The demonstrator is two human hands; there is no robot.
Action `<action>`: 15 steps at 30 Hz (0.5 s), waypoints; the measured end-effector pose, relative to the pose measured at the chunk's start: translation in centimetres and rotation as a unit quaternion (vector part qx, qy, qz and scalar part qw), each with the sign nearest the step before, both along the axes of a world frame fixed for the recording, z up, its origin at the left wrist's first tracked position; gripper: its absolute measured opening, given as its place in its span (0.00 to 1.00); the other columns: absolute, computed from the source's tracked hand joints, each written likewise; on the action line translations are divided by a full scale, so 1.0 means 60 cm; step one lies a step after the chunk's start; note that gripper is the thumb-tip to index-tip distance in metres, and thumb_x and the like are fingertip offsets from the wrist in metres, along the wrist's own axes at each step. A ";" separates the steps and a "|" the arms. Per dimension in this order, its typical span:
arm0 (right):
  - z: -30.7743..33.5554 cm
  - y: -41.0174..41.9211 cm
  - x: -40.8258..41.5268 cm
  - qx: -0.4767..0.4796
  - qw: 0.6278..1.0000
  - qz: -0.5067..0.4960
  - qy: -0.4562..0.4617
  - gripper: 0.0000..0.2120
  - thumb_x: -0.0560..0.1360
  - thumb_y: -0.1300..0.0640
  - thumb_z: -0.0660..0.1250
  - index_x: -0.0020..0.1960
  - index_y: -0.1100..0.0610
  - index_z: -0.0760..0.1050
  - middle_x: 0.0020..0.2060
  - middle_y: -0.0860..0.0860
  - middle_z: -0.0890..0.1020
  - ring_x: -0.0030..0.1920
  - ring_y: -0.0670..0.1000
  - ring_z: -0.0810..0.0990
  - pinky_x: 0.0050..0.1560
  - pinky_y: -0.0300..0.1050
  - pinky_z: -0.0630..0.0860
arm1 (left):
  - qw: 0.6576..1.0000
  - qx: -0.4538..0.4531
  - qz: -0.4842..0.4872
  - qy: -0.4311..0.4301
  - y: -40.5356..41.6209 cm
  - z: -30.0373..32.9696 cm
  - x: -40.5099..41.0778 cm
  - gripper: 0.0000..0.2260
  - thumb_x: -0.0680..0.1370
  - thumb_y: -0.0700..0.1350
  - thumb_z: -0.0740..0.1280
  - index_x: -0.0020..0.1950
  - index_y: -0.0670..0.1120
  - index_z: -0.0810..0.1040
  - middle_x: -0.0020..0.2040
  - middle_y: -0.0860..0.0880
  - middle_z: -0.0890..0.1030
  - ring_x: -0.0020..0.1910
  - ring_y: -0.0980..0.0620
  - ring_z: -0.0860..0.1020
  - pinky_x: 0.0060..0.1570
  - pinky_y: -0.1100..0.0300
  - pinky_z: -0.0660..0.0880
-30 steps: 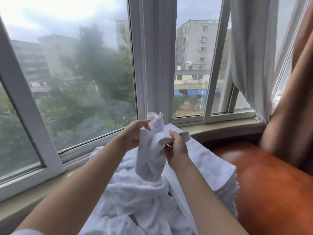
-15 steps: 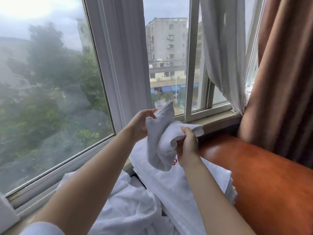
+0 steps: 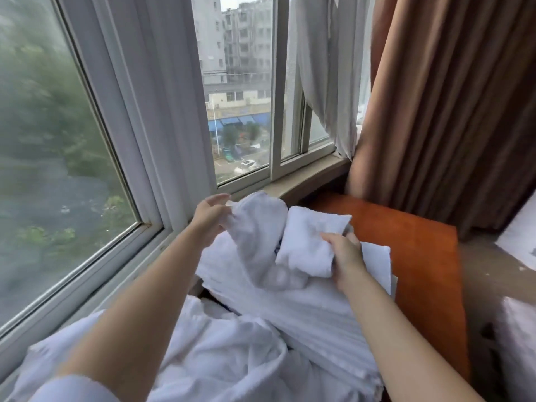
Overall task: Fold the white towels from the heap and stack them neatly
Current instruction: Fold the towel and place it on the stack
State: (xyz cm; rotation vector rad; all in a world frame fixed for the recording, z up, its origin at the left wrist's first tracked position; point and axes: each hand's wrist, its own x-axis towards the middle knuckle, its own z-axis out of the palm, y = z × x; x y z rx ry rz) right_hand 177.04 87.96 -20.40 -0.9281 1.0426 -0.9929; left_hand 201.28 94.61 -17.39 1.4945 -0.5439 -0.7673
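Observation:
I hold one small white towel between both hands, just above a stack of folded white towels. My left hand pinches its upper left edge near the window. My right hand grips the doubled-over right part of the same towel. Its middle sags down and touches the stack. A crumpled heap of white towels lies closer to me at the lower left, partly hidden by my forearms.
An orange-brown leather seat carries the stack on its left side. A window and sill run behind, with a white sheer curtain and brown curtain at right. White bedding sits at the far right.
Both hands have lowered the towel toward the folded stack and spread a little apart. The view has swung to the right and downward.

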 end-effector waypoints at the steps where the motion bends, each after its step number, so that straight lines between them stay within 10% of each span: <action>1: -0.004 0.000 -0.016 -0.012 0.997 -0.014 0.069 0.15 0.75 0.62 0.64 0.62 0.55 0.73 0.49 0.53 0.81 0.48 0.55 0.80 0.47 0.48 0.78 | 0.998 0.033 0.014 -0.056 0.004 -0.009 0.018 0.20 0.74 0.27 0.60 0.64 0.40 0.76 0.41 0.43 0.77 0.31 0.49 0.77 0.26 0.65 0.74; 5: -0.034 -0.019 -0.077 -0.016 0.961 -0.142 0.238 0.08 0.79 0.54 0.62 0.56 0.56 0.73 0.47 0.57 0.80 0.40 0.54 0.74 0.42 0.41 0.70 | 0.963 0.126 0.086 -0.221 0.017 -0.060 0.069 0.21 0.74 0.33 0.60 0.65 0.45 0.74 0.57 0.39 0.80 0.54 0.41 0.79 0.51 0.53 0.76; 11: -0.045 -0.029 -0.088 0.039 0.958 -0.110 0.263 0.14 0.77 0.53 0.64 0.62 0.54 0.72 0.45 0.52 0.74 0.54 0.58 0.75 0.57 0.51 0.72 | 0.929 0.212 -0.056 -0.298 0.006 -0.079 0.083 0.21 0.70 0.54 0.70 0.62 0.49 0.76 0.58 0.45 0.80 0.54 0.43 0.79 0.49 0.55 0.74; 15: -0.027 -0.030 -0.091 -0.068 0.975 -0.130 0.167 0.20 0.77 0.62 0.64 0.68 0.55 0.72 0.58 0.53 0.78 0.57 0.54 0.76 0.58 0.48 0.74 | 0.927 0.108 0.051 -0.354 -0.005 -0.050 0.101 0.17 0.74 0.40 0.67 0.63 0.48 0.78 0.57 0.44 0.82 0.57 0.43 0.78 0.56 0.54 0.74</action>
